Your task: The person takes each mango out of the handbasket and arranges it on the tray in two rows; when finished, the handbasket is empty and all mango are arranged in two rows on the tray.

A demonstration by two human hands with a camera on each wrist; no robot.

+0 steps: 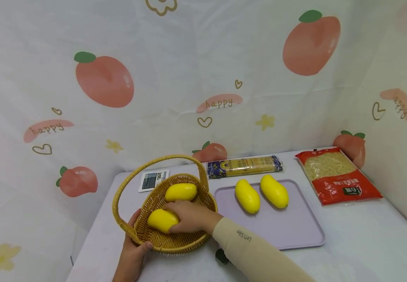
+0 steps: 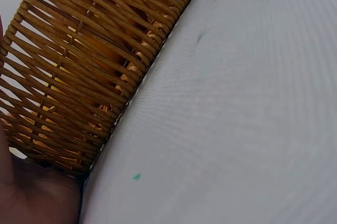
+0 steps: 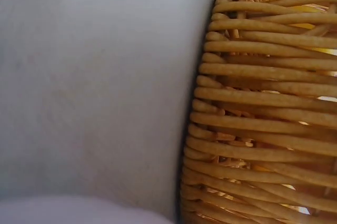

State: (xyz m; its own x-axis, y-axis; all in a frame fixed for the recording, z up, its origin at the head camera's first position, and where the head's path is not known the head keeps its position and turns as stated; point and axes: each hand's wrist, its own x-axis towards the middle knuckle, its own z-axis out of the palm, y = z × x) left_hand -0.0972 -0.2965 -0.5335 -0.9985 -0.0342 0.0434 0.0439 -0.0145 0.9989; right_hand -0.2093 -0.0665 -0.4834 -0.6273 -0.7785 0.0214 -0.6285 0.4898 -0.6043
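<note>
Yellow oval fruit point(image 1: 161, 220) in handled wicker basket point(image 1: 175, 243), second fruit point(image 1: 181, 192) behind

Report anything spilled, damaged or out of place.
Nothing looks spilled or damaged. In the left wrist view, a green speck and a faint dark mark show on the white table beside the basket; they look odd against the plain surface, though what they are is unclear.

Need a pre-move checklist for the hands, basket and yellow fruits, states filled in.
1. Left hand holding the basket: ok, at its rim.
2. Right hand free: not ok, it grips the near fruit.
3. Far fruit untouched by the right hand: cannot tell, they overlap in the head view.
4. Two fruits on the tray: ok, lying apart.
5. Whole tray visible: not ok, the sleeve hides its near-left corner.
</note>
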